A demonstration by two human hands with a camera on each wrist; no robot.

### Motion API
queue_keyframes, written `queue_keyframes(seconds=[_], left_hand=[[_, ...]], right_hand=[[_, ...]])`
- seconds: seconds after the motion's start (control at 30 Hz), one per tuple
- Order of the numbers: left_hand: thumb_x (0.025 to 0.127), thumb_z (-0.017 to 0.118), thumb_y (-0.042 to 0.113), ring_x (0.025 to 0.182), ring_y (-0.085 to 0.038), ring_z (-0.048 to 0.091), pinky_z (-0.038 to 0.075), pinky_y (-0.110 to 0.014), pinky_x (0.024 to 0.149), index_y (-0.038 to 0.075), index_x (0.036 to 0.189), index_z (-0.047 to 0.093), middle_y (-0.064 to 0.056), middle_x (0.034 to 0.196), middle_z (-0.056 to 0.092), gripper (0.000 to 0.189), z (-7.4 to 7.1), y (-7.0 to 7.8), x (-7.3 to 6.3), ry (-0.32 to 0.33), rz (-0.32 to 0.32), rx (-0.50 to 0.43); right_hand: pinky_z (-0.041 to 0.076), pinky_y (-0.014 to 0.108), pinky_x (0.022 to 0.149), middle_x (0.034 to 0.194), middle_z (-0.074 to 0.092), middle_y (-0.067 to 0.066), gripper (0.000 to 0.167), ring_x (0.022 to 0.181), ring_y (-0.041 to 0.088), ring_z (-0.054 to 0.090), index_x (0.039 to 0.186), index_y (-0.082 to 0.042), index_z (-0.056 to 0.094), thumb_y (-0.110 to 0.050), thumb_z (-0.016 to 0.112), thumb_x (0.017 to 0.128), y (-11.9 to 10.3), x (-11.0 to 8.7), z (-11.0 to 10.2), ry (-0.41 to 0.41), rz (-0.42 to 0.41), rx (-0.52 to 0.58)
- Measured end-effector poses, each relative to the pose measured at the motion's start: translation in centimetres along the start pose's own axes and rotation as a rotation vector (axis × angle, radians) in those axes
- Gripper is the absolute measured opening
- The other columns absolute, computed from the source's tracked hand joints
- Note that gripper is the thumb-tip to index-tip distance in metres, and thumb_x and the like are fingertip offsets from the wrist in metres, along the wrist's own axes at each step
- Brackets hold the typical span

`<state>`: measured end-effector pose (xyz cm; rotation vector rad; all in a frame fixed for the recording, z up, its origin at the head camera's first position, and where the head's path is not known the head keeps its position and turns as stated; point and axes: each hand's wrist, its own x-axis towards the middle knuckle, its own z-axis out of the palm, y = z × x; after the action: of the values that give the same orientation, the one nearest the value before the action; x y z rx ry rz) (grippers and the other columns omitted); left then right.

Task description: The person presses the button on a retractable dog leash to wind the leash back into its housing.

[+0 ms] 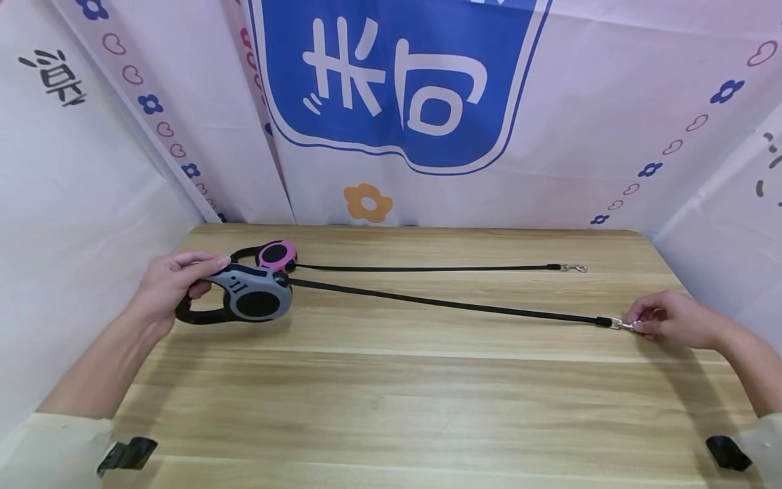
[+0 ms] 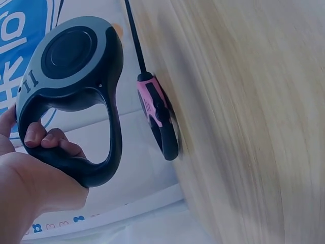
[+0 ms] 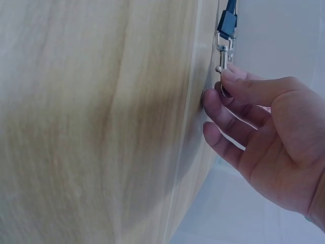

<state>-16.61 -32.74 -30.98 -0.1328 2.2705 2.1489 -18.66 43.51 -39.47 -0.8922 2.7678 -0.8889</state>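
My left hand (image 1: pixel 168 288) grips the black handle of a grey retractable dog leash (image 1: pixel 259 302), its fingers curled through the loop, as the left wrist view shows. From the case a black strap (image 1: pixel 440 301) runs out taut to the right. At its far end a silver metal snap hook (image 3: pixel 223 60) is pinched between thumb and forefinger of my right hand (image 1: pixel 678 319). The remaining right fingers are loosely bent. Behind the grey case lies a pink retractable leash (image 1: pixel 276 254) with a black handle, its strap (image 1: pixel 427 269) stretched along the table and ending in a snap hook (image 1: pixel 573 268).
The wooden table (image 1: pixel 379 414) spreads under both hands. A white printed curtain (image 1: pixel 586 115) stands along its back edge, with white cloth walls at the left and right. Black bands (image 1: pixel 128 454) sit near both sleeves.
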Motion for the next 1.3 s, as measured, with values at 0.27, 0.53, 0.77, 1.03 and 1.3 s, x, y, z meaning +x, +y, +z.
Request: queue_keyframes(seconds=[0.27,0.53,0.77,1.03,1.3], left_hand=[[0.096,0.075,0.008,0.052,-0.003,0.047,0.035,-0.018,0.051,0.023,0.083,0.083,0.011,0.072,0.070,0.021,0.3,0.2,-0.2,0.018,0.000,0.008],[0.095,0.077,0.010,0.051,-0.005,0.046,0.034,-0.021,0.053,0.022,0.084,0.083,0.010,0.072,0.070,0.017,0.5,0.2,-0.4,0.017,-0.004,0.031],[0.097,0.074,0.009,0.052,-0.005,0.045,0.033,-0.021,0.052,0.023,0.084,0.082,0.011,0.075,0.073,0.020,1.3,0.2,0.0,-0.029,-0.030,0.012],[0.098,0.073,0.010,0.052,-0.005,0.045,0.034,-0.022,0.056,0.024,0.085,0.081,0.011,0.072,0.070,0.020,1.2,0.1,0.2,-0.039,-0.041,0.020],[0.099,0.073,0.014,0.055,-0.006,0.046,0.034,-0.025,0.066,0.025,0.085,0.080,0.011,0.067,0.064,0.019,0.8,-0.2,0.0,-0.047,-0.034,0.093]], right_hand=[[0.046,0.020,0.055,0.077,0.062,-0.014,0.023,0.065,-0.001,0.055,0.085,0.000,0.068,0.022,0.066,0.083,-0.2,0.0,0.0,0.008,-0.008,-0.010],[0.047,0.019,0.057,0.080,0.063,-0.015,0.023,0.067,-0.002,0.056,0.085,-0.001,0.069,0.022,0.067,0.083,-0.1,-0.1,0.0,0.014,-0.002,-0.015],[0.046,0.021,0.057,0.076,0.066,-0.007,0.020,0.065,0.005,0.057,0.091,-0.003,0.072,0.017,0.068,0.086,-1.3,0.7,0.0,-0.006,0.011,0.041],[0.048,0.023,0.055,0.076,0.067,-0.005,0.020,0.064,0.006,0.059,0.089,-0.001,0.072,0.018,0.069,0.084,-1.6,1.6,0.2,0.034,-0.001,0.053],[0.046,0.020,0.056,0.079,0.070,-0.005,0.020,0.064,0.004,0.057,0.089,0.000,0.073,0.019,0.070,0.084,-1.9,1.7,0.1,0.104,0.014,0.082]])
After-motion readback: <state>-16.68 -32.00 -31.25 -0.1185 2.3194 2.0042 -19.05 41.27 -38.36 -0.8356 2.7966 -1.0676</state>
